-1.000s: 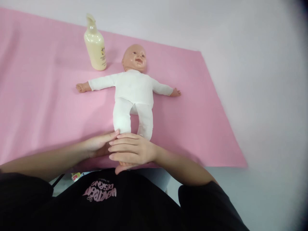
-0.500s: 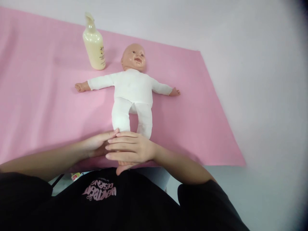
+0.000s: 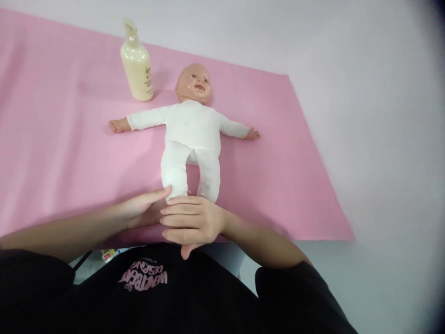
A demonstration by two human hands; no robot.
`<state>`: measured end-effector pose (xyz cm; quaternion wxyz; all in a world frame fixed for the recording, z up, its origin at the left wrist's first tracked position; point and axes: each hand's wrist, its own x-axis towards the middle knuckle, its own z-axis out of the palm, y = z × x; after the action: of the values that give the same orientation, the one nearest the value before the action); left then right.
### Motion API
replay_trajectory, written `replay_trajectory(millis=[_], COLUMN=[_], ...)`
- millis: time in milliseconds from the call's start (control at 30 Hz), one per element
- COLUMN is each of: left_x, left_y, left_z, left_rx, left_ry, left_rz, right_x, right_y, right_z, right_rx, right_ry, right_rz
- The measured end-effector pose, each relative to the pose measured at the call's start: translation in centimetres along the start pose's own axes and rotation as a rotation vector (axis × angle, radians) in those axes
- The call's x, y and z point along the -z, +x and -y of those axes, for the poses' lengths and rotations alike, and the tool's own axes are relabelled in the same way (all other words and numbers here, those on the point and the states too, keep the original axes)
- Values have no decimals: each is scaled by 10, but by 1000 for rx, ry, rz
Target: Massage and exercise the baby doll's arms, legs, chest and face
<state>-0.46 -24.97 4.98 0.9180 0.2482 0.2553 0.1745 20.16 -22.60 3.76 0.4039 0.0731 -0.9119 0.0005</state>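
On the left, we saw a pink sheet (image 3: 52, 139) in soft creases, a small colourful object (image 3: 107, 255) below its near edge, too blurred to name, and a pump bottle (image 3: 138, 76) standing near its far edge. Next, our left hand (image 3: 148, 208) was clamped around one leg of the doll (image 3: 193, 127), which lay face-up mid-sheet, while our right hand (image 3: 194, 220) lay across that shin, its grip impossible to tell. Rightward, the sheet's slanting edge met a plain pale surface (image 3: 375, 116), wall or floor.
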Motion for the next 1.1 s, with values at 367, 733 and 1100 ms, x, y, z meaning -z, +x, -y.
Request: replay_trajectory(millis=[367, 733, 1100], left_x=[0, 0, -5], left_y=[0, -1, -3], left_z=[0, -3, -7], left_rx=[-19, -21, -34], left_ry=[-29, -31, -37], left_rz=[34, 18, -50], right_x=[-1, 3, 3], right_y=[2, 15, 4], right_z=[2, 0, 0], right_rx=[56, -38, -108], right_ry=[-154, -128, -184], right_rz=[9, -171, 90])
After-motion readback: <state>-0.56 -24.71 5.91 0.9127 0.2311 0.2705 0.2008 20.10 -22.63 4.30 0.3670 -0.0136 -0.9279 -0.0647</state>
